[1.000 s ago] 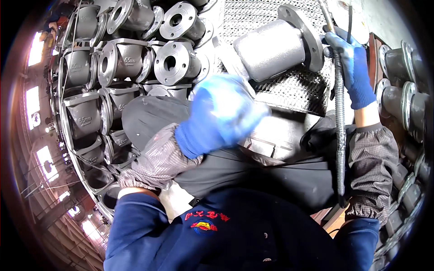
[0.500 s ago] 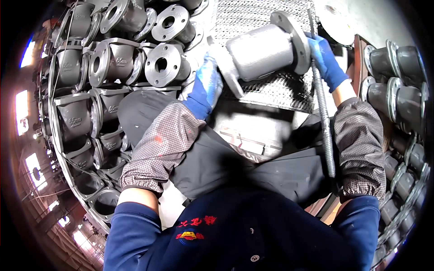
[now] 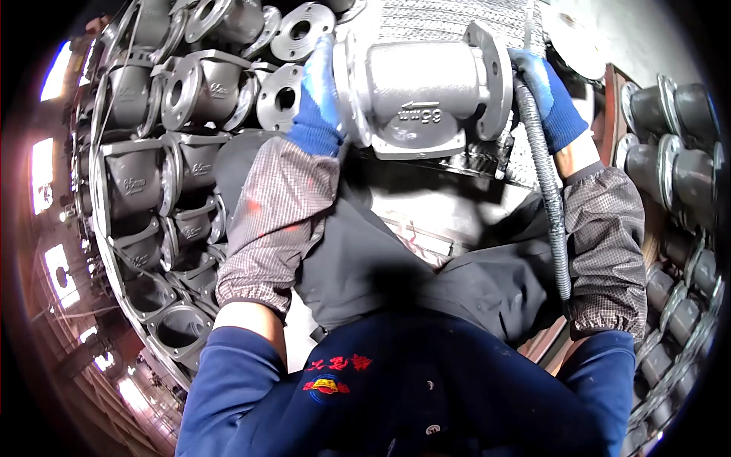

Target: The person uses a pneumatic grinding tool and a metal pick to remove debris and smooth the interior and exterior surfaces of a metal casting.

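Note:
A grey cast-metal flanged valve body [image 3: 422, 80] lies level between my gloved hands, with a raised arrow and lettering on the side toward me. A squarish flange shows along its lower side. My left hand [image 3: 321, 87], in a blue glove, is closed against the round left flange [image 3: 352, 91]. On the other end, my right hand [image 3: 542, 91] is closed around the rim of the round right flange [image 3: 496, 82]; that flange partly hides its fingers. A ribbed grey hose [image 3: 544, 183] runs down beside my right wrist.
Below the valve body is a textured metal work surface [image 3: 457, 19]. Many similar grey castings [image 3: 199, 91] are stacked at the left, with more flanged bodies [image 3: 655, 171] at the right. A pale round disc [image 3: 575, 46] stands at the back right.
The valve body has rolled and levelled out, bringing its arrow side and squarish flange into sight. My left hand has moved up and left with its end; my right hand has barely shifted.

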The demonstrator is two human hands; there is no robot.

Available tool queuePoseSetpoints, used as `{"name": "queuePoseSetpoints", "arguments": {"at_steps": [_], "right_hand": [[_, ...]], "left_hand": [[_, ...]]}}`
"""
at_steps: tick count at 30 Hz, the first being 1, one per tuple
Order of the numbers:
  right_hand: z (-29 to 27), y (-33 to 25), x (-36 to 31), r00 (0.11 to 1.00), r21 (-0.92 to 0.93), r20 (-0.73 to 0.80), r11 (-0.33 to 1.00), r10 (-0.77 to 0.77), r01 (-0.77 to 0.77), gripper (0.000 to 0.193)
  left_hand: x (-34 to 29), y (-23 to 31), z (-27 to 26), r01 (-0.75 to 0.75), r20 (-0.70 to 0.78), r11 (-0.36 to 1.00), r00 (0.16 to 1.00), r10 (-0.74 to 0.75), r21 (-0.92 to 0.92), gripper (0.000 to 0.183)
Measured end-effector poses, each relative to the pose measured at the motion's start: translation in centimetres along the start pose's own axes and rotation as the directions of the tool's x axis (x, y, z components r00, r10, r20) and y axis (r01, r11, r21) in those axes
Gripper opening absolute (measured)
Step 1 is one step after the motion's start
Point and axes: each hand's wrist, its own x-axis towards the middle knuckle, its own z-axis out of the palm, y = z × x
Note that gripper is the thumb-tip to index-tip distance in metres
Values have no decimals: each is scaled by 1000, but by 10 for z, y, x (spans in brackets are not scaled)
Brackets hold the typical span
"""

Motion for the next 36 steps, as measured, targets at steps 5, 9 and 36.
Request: {"name": "queuePoseSetpoints", "arguments": {"at_steps": [5,9,36], "right_hand": [[-2,21,32,988,166,32,975,-152,145,37],[10,17,31,966,79,-47,963,-253,256,37],[-22,48,32,954,230,-231,964,190,-136,24]], "left_hand": [[20,-9,-2,156,-71,970,982,-172,-186,46],[24,-15,-5,44,-148,993,987,-59,-107,47],[58,-30,18,-655,368,490,742,560,576,34]]}}
